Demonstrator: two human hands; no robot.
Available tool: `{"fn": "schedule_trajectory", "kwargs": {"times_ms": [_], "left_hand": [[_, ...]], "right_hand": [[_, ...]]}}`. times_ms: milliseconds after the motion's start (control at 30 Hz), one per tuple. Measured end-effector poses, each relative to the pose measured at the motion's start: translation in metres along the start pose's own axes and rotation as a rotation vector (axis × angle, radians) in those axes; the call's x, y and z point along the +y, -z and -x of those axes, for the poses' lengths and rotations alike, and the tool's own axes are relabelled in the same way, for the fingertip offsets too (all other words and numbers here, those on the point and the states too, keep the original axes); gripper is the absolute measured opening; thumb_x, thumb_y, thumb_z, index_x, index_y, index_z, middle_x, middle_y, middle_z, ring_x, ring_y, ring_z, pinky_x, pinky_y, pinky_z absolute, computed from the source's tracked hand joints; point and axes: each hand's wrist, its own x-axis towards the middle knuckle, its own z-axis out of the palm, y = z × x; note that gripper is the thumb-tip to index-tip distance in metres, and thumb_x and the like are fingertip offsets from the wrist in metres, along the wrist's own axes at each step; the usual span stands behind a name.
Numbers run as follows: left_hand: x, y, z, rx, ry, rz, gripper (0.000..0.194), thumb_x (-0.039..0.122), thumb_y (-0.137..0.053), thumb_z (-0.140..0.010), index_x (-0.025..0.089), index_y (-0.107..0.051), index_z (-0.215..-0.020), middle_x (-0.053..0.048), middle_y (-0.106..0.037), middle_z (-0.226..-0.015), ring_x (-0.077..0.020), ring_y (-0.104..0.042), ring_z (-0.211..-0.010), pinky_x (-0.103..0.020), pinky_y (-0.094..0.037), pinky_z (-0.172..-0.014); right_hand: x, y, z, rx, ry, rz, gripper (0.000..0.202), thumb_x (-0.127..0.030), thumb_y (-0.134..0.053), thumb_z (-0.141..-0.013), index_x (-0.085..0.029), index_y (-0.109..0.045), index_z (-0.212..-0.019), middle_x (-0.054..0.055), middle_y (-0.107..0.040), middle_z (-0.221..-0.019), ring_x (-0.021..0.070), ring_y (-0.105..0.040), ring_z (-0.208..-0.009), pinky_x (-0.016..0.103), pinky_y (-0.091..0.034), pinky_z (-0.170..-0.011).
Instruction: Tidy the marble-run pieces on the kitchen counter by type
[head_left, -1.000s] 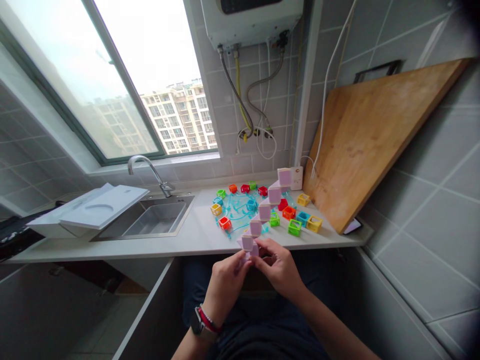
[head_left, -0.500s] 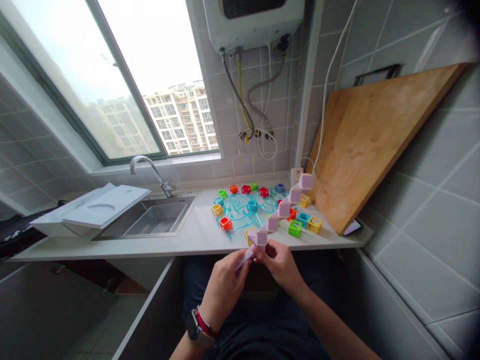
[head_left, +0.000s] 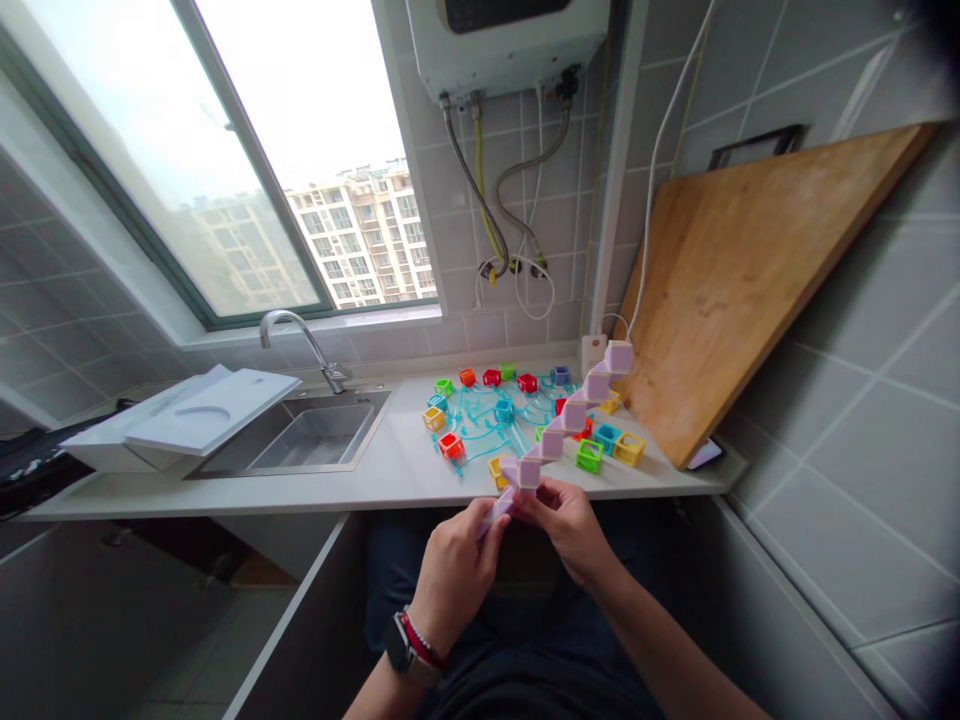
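A purple chain of angular blocks rises in a zigzag from my hands toward the upper right, above the counter. My left hand pinches its lower end, with a watch and bracelets on that wrist. Close beside it, my right hand has its fingers closed on the chain just under the lowest upright blocks. Behind the chain lie colourful open-frame cubes, among them a red one, a green one and a yellow one. Thin blue plastic pieces are spread between the cubes.
The white counter holds a steel sink with a faucet at the left, beside white foam-like pieces. A large wooden board leans on the right wall. A white power adapter stands at the back.
The purple chain has shifted slightly right and turned a little, showing broader block faces. Both my hands have moved slightly to the right, still holding it.
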Motion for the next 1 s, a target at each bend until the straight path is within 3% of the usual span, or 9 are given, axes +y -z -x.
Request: {"fn": "schedule_trajectory", "kwargs": {"times_ms": [333, 500, 667, 1000], "left_hand": [[-0.014, -0.010, -0.003, 0.103, -0.093, -0.077, 0.026, 0.024, -0.058, -0.099, 0.025, -0.066, -0.123, -0.006, -0.076, -0.117, -0.0227, -0.074, -0.103, -0.032, -0.058, -0.091], [-0.009, -0.006, -0.004, 0.128, -0.091, -0.039, 0.025, 0.023, -0.061, -0.097, 0.024, -0.068, -0.121, -0.006, -0.077, -0.114, -0.0222, -0.075, -0.100, -0.032, -0.059, -0.088], [-0.001, -0.002, -0.004, 0.122, -0.107, 0.049, 0.025, 0.022, -0.061, -0.097, 0.024, -0.068, -0.121, -0.006, -0.077, -0.113, -0.0210, -0.074, -0.102, -0.030, -0.058, -0.089], [0.004, 0.004, -0.003, 0.117, -0.105, 0.080, 0.017, 0.025, -0.060, -0.097, 0.021, -0.069, -0.112, -0.006, -0.079, -0.101, -0.0200, -0.076, -0.088, -0.027, -0.056, -0.080]], "right_hand": [[-0.002, 0.000, -0.001, 0.052, -0.054, 0.134, 0.048, -0.057, -0.083, -0.072, -0.016, -0.074, -0.095, 0.008, -0.075, -0.090, 0.0268, -0.071, -0.083, 0.040, -0.062, -0.074], [0.002, 0.006, -0.001, 0.050, 0.119, 0.302, 0.041, -0.053, -0.078, -0.080, -0.020, -0.071, -0.104, 0.006, -0.074, -0.095, 0.0265, -0.069, -0.089, 0.039, -0.057, -0.083], [-0.003, 0.006, 0.002, 0.039, 0.183, 0.411, 0.039, -0.054, -0.072, -0.086, -0.019, -0.070, -0.103, 0.009, -0.074, -0.097, 0.0274, -0.067, -0.093, 0.041, -0.053, -0.089], [-0.003, 0.003, 0.003, 0.083, 0.121, 0.261, 0.038, -0.053, -0.075, -0.084, -0.020, -0.074, -0.101, 0.007, -0.075, -0.094, 0.0261, -0.069, -0.088, 0.041, -0.056, -0.086]]}}
